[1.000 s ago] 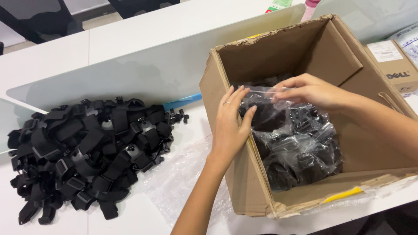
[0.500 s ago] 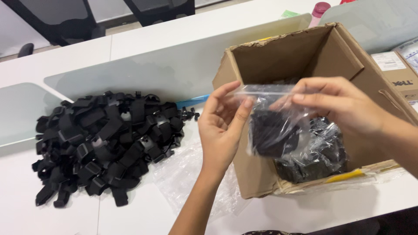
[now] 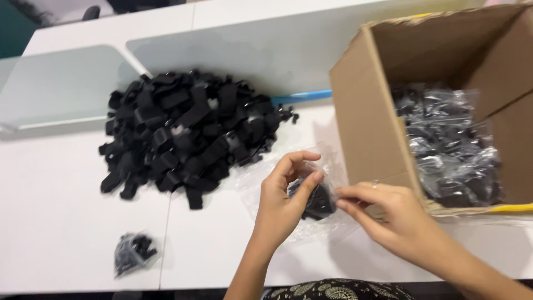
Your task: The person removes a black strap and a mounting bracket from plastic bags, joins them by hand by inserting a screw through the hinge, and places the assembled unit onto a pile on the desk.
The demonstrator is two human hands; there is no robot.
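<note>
Both hands pinch one clear bag (image 3: pixel 319 197): left hand (image 3: pixel 283 203) and right hand (image 3: pixel 388 214) fingers closed on its film. A hard tug could split it, scattering black parts across the bench (image 3: pixel 66 222).

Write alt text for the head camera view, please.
Two bare hands, left hand and right hand, hold a small clear bag of black parts above a white table, between a black parts pile and an open cardboard box.
</note>
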